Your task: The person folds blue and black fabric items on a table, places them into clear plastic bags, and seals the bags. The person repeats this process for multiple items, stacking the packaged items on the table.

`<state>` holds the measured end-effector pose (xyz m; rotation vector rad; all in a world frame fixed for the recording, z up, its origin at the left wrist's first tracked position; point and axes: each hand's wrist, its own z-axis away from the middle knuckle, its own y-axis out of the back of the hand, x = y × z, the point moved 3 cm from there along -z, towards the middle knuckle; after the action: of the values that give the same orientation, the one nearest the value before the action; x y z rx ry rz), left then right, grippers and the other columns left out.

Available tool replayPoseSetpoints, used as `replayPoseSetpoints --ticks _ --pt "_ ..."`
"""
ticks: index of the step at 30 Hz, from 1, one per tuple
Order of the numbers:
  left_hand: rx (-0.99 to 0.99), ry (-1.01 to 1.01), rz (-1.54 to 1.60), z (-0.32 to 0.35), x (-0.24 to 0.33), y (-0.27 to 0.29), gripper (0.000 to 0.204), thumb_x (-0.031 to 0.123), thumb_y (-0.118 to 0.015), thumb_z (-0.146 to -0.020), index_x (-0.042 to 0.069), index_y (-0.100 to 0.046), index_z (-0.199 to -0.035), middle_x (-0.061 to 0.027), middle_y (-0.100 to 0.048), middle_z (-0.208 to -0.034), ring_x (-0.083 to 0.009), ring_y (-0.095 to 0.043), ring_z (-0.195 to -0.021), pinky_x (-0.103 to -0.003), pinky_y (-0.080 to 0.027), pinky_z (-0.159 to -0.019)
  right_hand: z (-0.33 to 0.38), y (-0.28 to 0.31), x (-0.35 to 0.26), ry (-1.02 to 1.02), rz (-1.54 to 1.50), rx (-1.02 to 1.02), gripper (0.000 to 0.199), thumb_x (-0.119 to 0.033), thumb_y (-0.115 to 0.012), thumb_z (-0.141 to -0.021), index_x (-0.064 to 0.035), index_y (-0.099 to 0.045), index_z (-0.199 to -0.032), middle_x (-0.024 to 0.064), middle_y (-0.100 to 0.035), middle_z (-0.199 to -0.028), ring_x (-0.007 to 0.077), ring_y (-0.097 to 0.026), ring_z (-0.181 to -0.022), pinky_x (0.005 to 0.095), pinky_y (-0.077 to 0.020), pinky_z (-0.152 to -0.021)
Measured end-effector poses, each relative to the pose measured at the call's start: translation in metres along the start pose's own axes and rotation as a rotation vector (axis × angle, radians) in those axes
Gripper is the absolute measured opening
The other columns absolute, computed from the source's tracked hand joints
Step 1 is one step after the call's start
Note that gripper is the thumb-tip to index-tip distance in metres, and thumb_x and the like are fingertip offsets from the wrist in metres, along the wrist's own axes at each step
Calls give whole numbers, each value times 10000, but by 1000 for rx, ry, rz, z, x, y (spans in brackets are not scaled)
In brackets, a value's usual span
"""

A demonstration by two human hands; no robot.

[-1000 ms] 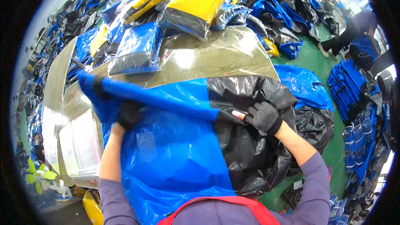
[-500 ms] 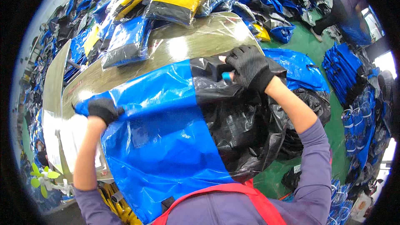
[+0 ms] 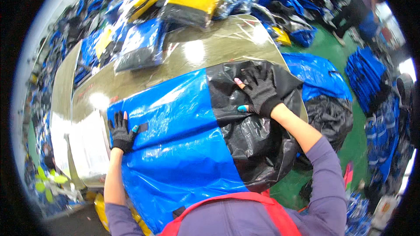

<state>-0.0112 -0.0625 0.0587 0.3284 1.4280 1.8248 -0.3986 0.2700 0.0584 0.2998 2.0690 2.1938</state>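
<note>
A large sheet of shiny woven plastic, blue (image 3: 175, 148) on its left and black (image 3: 249, 148) on its right, lies over the table and hangs down toward my body. Its far edge is folded over. My left hand (image 3: 123, 133), in a black glove with some fingertips showing, rests flat with fingers spread on the blue part's left edge, beside a small dark patch (image 3: 141, 127). On the black part, my right hand (image 3: 259, 88), gloved the same way, presses down with its fingers apart. Neither hand grips anything.
Packed blue-and-black and yellow-and-black bundles (image 3: 192, 0) in clear plastic lie on the table's (image 3: 179, 48) far side. White papers (image 3: 89, 142) are at its left. Another blue-and-black sheet (image 3: 317, 76) sits to the right. Blue stacks (image 3: 364, 76) and a person (image 3: 352, 15) are beyond.
My left hand has let go of the sheet's far left edge, come nearer and flattened on it. My right hand has opened and spread on the black part. The far fold lies flatter.
</note>
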Motion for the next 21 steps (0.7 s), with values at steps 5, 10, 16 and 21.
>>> replayPoseSetpoints --ticks 5,10,16,21 --pt "579 -273 295 -29 107 101 511 336 -586 -846 84 -530 -1287 -228 -574 -1217 -371 -556 -1108 -443 -434 -941 6 -4 -1 54 26 233 925 -712 -548 -733 -206 -305 -1468 155 -204 -1544 395 -84 -1435 727 6 -1036" --pt "523 -1047 269 -19 286 75 585 522 -564 -821 211 -533 -1315 -117 -364 -1479 -305 -222 -1422 -610 -90 -1102 38 3 63 -277 -45 231 847 -583 -599 -786 -124 -328 -1444 217 -389 -1428 375 -368 -1326 457 -303 -1082" --pt "586 -1072 250 -26 285 61 562 472 -483 -899 186 -468 -1382 -140 -334 -1496 -321 -199 -1429 -544 -56 -1134 120 68 55 -393 -198 184 615 -382 -612 -842 -65 -461 -1346 207 -421 -1410 406 -388 -1298 457 -312 -1079" --pt "679 -998 452 8 331 103 546 424 -482 -898 81 -504 -1322 -202 -382 -1445 -378 -319 -1355 -507 -141 -1131 222 93 -56 311 -187 48 692 -476 -755 -538 -191 -620 -1154 167 -573 -1234 385 -486 -1220 663 -254 -1044"
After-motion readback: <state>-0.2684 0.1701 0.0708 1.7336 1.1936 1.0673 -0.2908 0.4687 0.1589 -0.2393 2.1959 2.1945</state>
